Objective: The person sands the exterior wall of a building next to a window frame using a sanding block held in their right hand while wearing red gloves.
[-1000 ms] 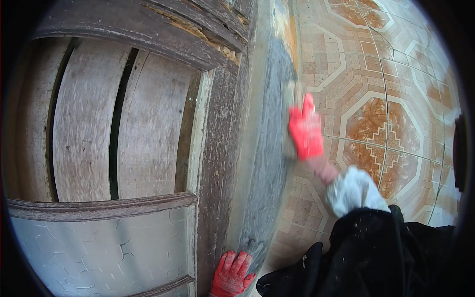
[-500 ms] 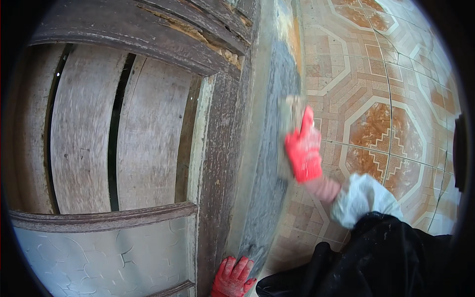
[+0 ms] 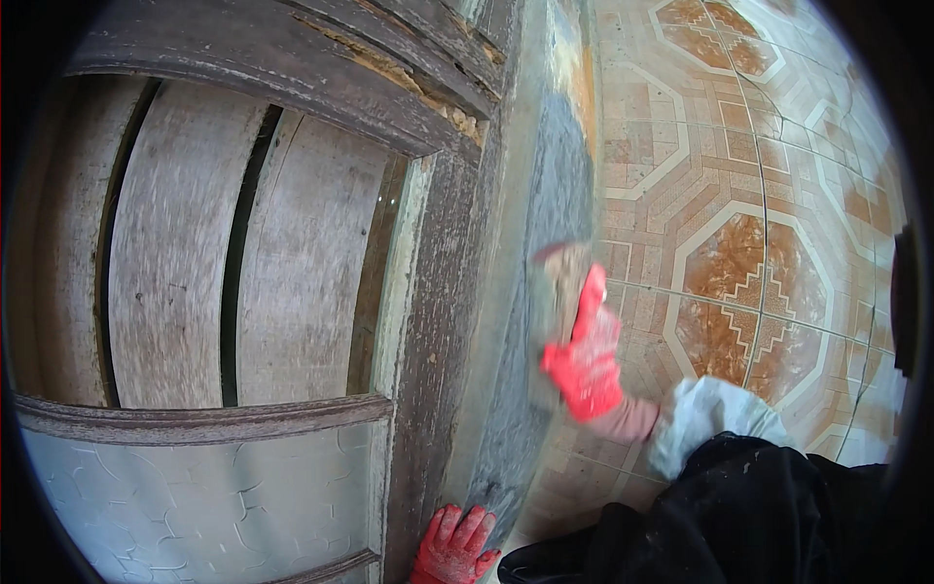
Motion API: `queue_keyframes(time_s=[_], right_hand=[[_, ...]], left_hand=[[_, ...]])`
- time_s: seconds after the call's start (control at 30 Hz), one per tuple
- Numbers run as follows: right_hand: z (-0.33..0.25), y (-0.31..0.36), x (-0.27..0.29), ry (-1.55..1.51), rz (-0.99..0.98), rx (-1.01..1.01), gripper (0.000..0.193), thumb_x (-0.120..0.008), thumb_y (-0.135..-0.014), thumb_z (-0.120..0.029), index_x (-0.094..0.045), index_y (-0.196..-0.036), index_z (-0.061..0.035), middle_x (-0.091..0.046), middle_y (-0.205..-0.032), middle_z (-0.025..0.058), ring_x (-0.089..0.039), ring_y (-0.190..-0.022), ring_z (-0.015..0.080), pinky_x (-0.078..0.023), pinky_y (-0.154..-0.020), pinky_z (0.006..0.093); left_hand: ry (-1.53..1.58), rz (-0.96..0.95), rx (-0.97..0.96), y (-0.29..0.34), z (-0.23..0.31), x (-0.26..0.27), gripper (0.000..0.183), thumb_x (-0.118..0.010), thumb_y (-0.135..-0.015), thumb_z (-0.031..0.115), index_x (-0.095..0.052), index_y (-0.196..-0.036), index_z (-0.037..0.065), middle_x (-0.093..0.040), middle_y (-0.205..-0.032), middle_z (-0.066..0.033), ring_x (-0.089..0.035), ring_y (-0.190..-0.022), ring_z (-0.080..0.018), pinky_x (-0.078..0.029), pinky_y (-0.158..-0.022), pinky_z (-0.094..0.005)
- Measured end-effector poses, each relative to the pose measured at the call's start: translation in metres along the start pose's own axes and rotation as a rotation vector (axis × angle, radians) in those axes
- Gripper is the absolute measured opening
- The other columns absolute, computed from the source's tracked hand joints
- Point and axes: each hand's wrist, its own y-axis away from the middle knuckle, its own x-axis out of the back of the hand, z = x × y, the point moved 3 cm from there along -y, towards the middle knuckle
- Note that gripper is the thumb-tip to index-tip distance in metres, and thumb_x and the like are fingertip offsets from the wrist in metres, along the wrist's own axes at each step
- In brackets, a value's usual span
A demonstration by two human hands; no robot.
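Note:
My right hand (image 3: 589,365), in a red glove dusted with pale grit, is closed around a plastering trowel (image 3: 560,277) with a long flat blade, blurred by motion. Its blade lies along a strip of wet-looking grey mortar (image 3: 562,165), near the strip's right edge. The palm side of that hand and most of the handle are hidden. At the bottom, my left hand (image 3: 453,550), also red-gloved, rests with fingers spread at the lower end of the strip, against the weathered brown wooden frame (image 3: 428,282). It holds nothing that shows.
Left of the frame are weathered grey boards (image 3: 175,243) with dark gaps, above a patterned glass pane (image 3: 195,496). Patterned brown and cream floor tiles (image 3: 749,282) stretch along the right. At the strip's far end shows a pale and orange patch (image 3: 574,58). Black clothing (image 3: 759,516) fills the lower right.
My right hand has drawn the trowel down the strip toward me. My left hand has stayed nearly in place, and the view has shifted slightly.

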Motion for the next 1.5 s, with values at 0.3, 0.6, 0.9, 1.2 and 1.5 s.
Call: queue_keyframes(time_s=[0.3,0.6,0.9,1.2,1.5], right_hand=[[0.073,-0.197,-0.016,-0.177,0.023,-0.816,0.044,-0.041,-0.098,-0.042,-0.056,-0.114,-0.0034,-0.063,-0.105,0.0272,-0.062,-0.096,0.0418,-0.047,-0.081,0.0479],[-0.018,-0.076,-0.001,0.007,-0.045,-0.104,0.077,-0.071,-0.076,-0.03,-0.038,-0.137,0.0022,-0.059,-0.11,0.0238,-0.062,-0.101,0.0435,-0.05,-0.087,0.0444],[-0.001,-0.104,-0.012,0.004,0.035,-0.235,0.052,-0.058,-0.088,-0.029,-0.048,-0.129,0.0,-0.054,-0.123,0.0295,-0.059,-0.108,0.0435,-0.047,-0.092,0.0468],[-0.016,-0.133,-0.002,0.056,0.05,-0.106,0.05,-0.063,-0.08,-0.022,-0.045,-0.121,0.0013,-0.059,-0.099,0.0266,-0.059,-0.096,0.0446,-0.049,-0.08,0.0461],[-0.022,-0.069,-0.013,0.152,0.072,0.08,0.061,-0.067,-0.082,-0.037,-0.049,-0.129,-0.0013,-0.057,-0.115,0.0283,-0.059,-0.101,0.0474,-0.05,-0.086,0.0485]], left_hand=[[0.001,0.08,-0.047,0.0,-0.001,-0.003,0.056,-0.061,-0.082,0.04,-0.055,-0.126,0.006,-0.049,-0.133,-0.0123,-0.042,-0.125,-0.0393,-0.035,-0.108,-0.0556],[0.001,0.023,-0.015,0.003,-0.002,-0.004,0.06,-0.065,-0.077,0.038,-0.054,-0.128,0.007,-0.048,-0.134,-0.0122,-0.042,-0.126,-0.0389,-0.034,-0.109,-0.0548],[-0.033,0.032,-0.017,-0.001,0.0,0.0,0.065,-0.066,-0.076,0.037,-0.051,-0.132,0.006,-0.046,-0.137,-0.0121,-0.041,-0.127,-0.0388,-0.033,-0.11,-0.0525],[-0.126,-0.001,-0.033,0.001,-0.002,-0.008,0.059,-0.062,-0.079,0.051,-0.058,-0.123,0.013,-0.052,-0.126,-0.0088,-0.046,-0.114,-0.0361,-0.039,-0.1,-0.0524],[-0.1,0.035,-0.05,0.002,-0.008,-0.008,0.057,-0.061,-0.08,0.049,-0.057,-0.124,0.012,-0.05,-0.129,-0.009,-0.045,-0.115,-0.0357,-0.038,-0.102,-0.0524]])
